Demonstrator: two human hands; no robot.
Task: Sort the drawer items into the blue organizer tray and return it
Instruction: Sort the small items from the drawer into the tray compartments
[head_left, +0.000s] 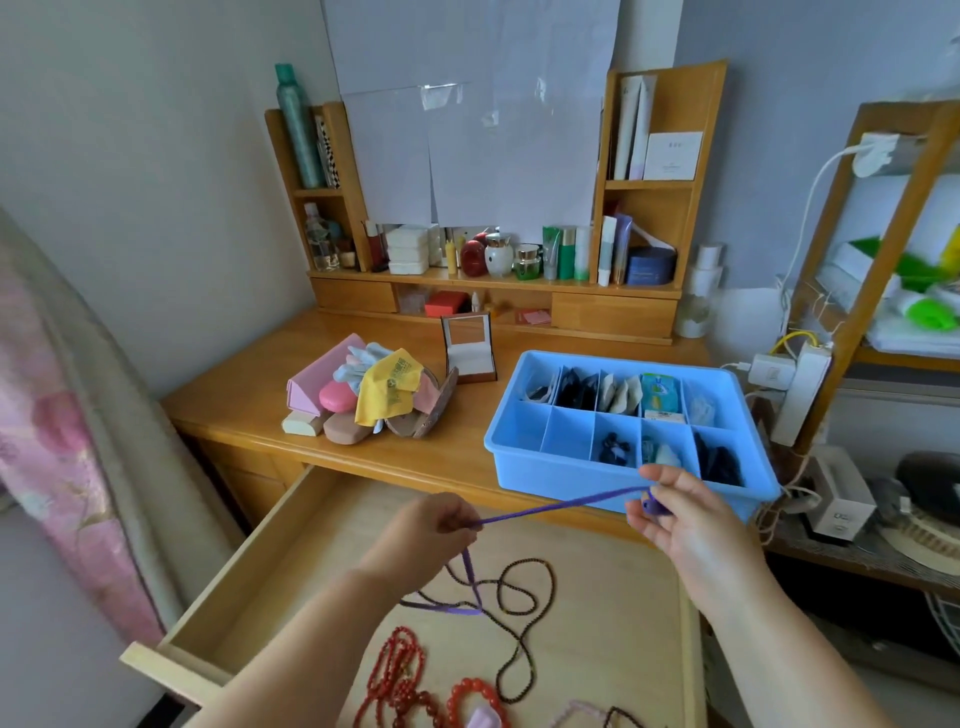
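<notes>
We see the left hand (434, 525) pinching a purple cord (558, 505), right hand (675, 512) gripping its far end, above the open drawer (249, 582), blue organizer tray (545, 470) at the counter's (249, 410) front edge.

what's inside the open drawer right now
In the drawer: red bead strings, a dark bead necklace, and the purple cord's loose end. The arms cover the drawer's near part, so anything beneath them is hidden.
</notes>
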